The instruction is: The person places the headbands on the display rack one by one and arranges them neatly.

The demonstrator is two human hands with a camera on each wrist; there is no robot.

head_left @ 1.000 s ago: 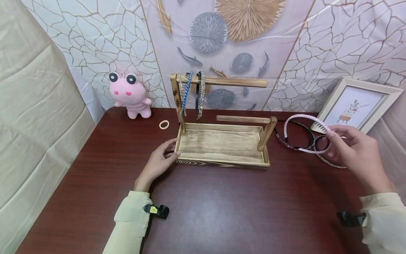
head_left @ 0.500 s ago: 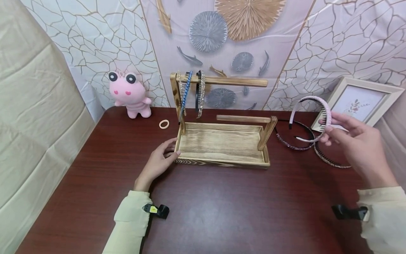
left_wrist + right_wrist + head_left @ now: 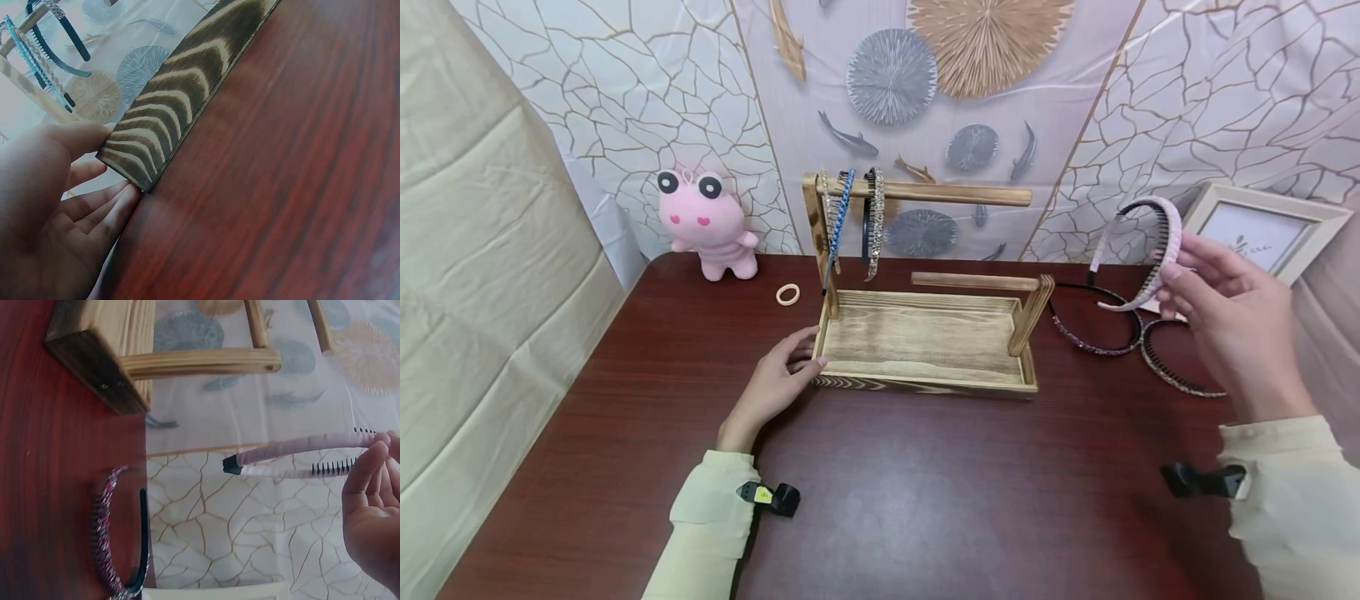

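Note:
Raised off the table, a pale pink headband [image 3: 1172,237] with black comb teeth is pinched between the thumb and fingers of my right hand [image 3: 1240,321]. In the right wrist view, the black tip [image 3: 232,465] of the headband points toward the stand. My left hand [image 3: 775,375] grips the front left corner of a wooden stand [image 3: 925,385], its thumb at the tray's rim. On the stand's upper bar [image 3: 955,194] hang several headbands, among them a blue one [image 3: 842,212] and a glittery one [image 3: 877,225]. The lower bar [image 3: 973,281] bears nothing.
Two more headbands lie right of the stand: a purple glittery one [image 3: 1093,348] and a toothed one [image 3: 1180,382]. Behind them leans a picture frame [image 3: 1318,225]. A pink plush toy [image 3: 707,221] and a small pale ring [image 3: 787,294] are at the left.
My right hand has lifted the pink headband higher and turned it from lying nearly flat to more upright. My left hand and the stand have stayed in place.

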